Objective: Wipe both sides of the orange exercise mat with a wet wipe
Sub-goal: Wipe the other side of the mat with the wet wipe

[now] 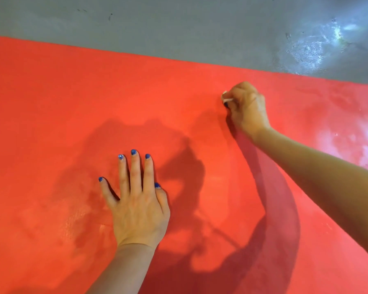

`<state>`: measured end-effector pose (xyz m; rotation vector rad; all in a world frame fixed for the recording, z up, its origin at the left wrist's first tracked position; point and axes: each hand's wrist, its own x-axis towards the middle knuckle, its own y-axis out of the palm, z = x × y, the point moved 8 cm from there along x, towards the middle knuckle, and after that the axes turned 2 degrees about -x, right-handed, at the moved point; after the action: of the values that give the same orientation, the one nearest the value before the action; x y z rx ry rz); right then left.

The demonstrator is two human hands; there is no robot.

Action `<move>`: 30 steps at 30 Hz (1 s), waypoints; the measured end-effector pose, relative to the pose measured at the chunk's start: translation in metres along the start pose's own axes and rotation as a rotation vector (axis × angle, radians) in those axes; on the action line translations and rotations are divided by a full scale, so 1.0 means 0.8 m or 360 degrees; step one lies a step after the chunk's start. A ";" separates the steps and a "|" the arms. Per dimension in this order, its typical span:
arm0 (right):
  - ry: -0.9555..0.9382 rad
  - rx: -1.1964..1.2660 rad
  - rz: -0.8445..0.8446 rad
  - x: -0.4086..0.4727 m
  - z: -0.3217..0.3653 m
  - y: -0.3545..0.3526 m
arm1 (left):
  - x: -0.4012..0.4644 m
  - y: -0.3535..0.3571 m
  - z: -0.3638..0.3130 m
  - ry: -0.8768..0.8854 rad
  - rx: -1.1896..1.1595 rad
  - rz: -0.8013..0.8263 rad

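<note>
The orange exercise mat [51,107] lies flat and fills most of the view, its far edge running from upper left down to the right. My left hand [136,200] presses flat on the mat with fingers straight and spread. My right hand [246,109] reaches out toward the far edge, its fingers curled round a small white wet wipe [226,98], which is pressed against the mat. Only a little of the wipe shows past the fingers.
Grey floor [179,28] lies beyond the mat's far edge, with a bright glare patch at the upper right. The mat surface shows darker damp-looking patches at the left and a shiny reflection at the right edge.
</note>
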<state>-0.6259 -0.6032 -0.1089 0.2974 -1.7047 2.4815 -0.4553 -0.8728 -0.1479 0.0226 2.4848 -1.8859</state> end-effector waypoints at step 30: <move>0.0548 -0.0087 -0.0090 -0.075 -0.085 -0.056 | -0.009 -0.008 -0.009 0.0183 -0.0087 -0.0066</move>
<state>-0.5646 -0.5225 -0.1052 -0.0830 -1.5921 2.2786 -0.4484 -0.8677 -0.1395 0.0812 2.6305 -1.8831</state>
